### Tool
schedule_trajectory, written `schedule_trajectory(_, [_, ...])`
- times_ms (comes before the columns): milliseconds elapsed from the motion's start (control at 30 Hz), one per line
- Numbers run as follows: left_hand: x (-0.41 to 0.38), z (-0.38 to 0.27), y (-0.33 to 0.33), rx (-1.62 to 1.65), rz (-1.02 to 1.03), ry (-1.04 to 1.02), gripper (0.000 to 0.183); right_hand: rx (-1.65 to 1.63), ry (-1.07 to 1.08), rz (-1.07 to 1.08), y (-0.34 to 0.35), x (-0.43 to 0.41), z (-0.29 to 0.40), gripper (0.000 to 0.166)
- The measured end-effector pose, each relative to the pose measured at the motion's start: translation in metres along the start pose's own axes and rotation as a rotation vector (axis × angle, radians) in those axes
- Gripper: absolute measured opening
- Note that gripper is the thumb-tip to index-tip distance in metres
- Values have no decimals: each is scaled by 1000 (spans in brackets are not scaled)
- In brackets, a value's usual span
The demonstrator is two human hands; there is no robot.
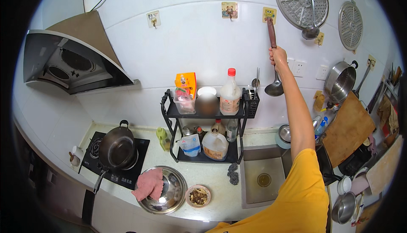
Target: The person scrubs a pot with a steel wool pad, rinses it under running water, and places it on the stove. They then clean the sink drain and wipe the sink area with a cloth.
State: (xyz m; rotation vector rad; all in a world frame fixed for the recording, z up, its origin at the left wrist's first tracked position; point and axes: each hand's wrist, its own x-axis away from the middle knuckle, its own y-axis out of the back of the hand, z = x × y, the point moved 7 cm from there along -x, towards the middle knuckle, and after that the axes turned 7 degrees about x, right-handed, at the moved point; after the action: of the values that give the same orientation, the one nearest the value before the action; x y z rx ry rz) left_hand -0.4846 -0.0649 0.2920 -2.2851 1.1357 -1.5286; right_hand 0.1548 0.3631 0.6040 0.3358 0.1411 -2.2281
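Note:
My right hand (278, 56) is raised to the tiled wall, its fingers closed around the shaft of a metal ladle (274, 87). The ladle's brown handle points up to an adhesive wall hook (269, 14), and its bowl hangs downward. Whether the ladle rests on the hook cannot be told. My left hand is out of view. Before me, a black wok (117, 148) sits on the gas stove, and a pink cloth (150, 183) lies on a shiny metal lid (171, 198). A bowl of mixed dried ingredients (197, 196) stands beside the lid.
A black two-tier rack (203, 115) holds bottles and packets against the wall. The metal sink (264, 169) lies below my arm. A cutting board (349, 131) leans at the right, under a hanging steel pot (340, 81). The range hood (76, 62) juts out at the upper left.

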Motion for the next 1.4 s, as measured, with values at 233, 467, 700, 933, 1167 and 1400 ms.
schedule_trajectory(233, [-1,19,-12,18,0,-1,35,-92,24,-9,6,-17,-11,12])
schedule_trajectory(467, [-2,14,-1,58,-17,-28,34,87,105,31,-7,-37,-37,13])
schedule_trajectory(700, [4,-43,55,119,-40,-180,34,953,563,-434,46,-33,-62,31])
schedule_trajectory(933, [48,-167,167,160,-51,-376,33,510,369,-151,7,198,-113,27])
schedule_trajectory(1167, [113,-349,298,193,56,-608,35,244,-249,275,-133,498,-175,22])
schedule_trajectory(1400, [113,-453,297,264,45,-783,34,122,-451,547,-241,634,-155,19])
